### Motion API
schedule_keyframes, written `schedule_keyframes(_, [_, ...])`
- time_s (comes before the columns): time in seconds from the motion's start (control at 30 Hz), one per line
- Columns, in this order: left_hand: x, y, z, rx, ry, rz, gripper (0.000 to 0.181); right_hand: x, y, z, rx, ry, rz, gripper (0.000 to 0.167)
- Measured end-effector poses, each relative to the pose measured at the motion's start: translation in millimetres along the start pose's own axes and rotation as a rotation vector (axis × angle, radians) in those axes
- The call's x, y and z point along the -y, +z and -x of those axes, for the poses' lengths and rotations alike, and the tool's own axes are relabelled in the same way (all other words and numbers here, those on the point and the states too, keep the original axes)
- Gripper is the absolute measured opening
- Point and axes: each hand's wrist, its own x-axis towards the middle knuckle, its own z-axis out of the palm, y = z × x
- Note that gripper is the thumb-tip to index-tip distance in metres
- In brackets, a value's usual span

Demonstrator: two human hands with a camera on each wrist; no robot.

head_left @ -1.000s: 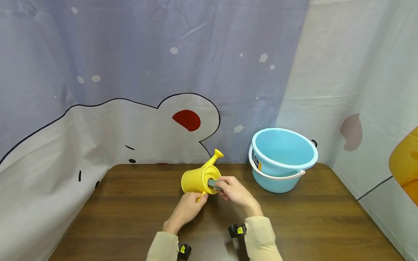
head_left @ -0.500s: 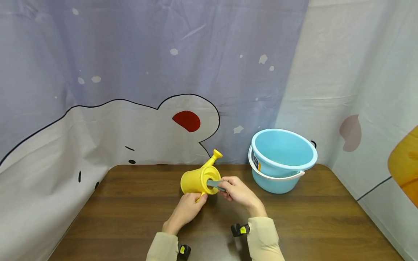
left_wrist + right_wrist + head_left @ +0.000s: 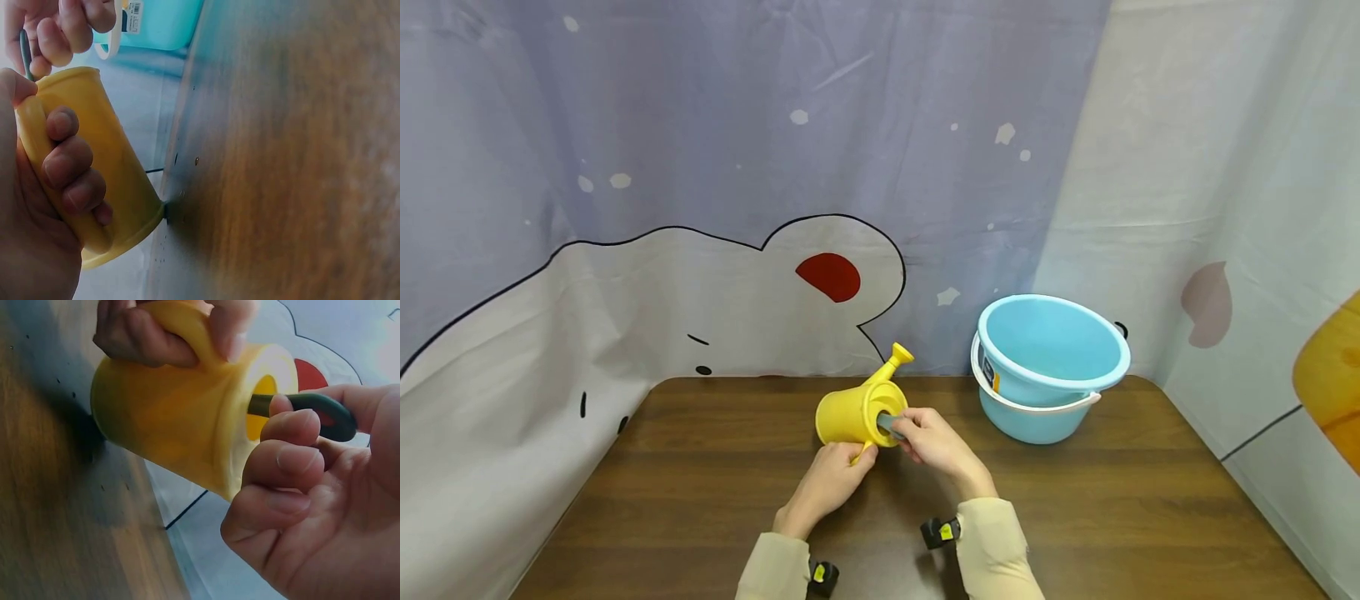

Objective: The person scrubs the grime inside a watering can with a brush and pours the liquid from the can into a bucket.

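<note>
A yellow watering can [image 3: 847,417] is tilted on its side, its opening turned to the right. My left hand [image 3: 830,485] grips its handle, fingers curled round it in the left wrist view [image 3: 69,165]. In my right hand [image 3: 942,447] is the grey-green handle of a tool [image 3: 331,415], pinched between thumb and fingers. The handle reaches into the can's opening, and its far end is hidden inside. In the right wrist view, the curled fingers [image 3: 284,456] sit just outside the rim.
A light-blue bucket [image 3: 1033,421] with a white bail handle stands at the back right of the brown wooden table [image 3: 700,517]. Printed cloth [image 3: 700,125] hangs behind and on the right. Small droplets [image 3: 197,160] lie on the table near the can.
My right hand drew the tool handle slightly out to the right, then pushed it back left, deeper into the watering can. The left hand and the can stay about where they were.
</note>
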Motion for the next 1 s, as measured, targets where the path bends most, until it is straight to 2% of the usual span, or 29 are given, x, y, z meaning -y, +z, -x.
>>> schedule_keyframes(0.13, [0.1, 0.0, -0.2, 0.002, -0.007, 0.001, 0.045, 0, 2, -1.1, 0.008, -0.002, 0.019, 0.028])
schedule_keyframes(0.47, [-0.4, -0.4, -0.5, 0.003, -0.005, -0.001, 0.045, 6, 3, 0.1, -0.003, 0.017, -0.028, 0.027])
schedule_keyframes(1.0, [0.0, -0.9, -0.9, -0.005, 0.004, -0.008, 0.045, 16, -10, 9.9, 0.014, 0.012, -0.065, 0.027])
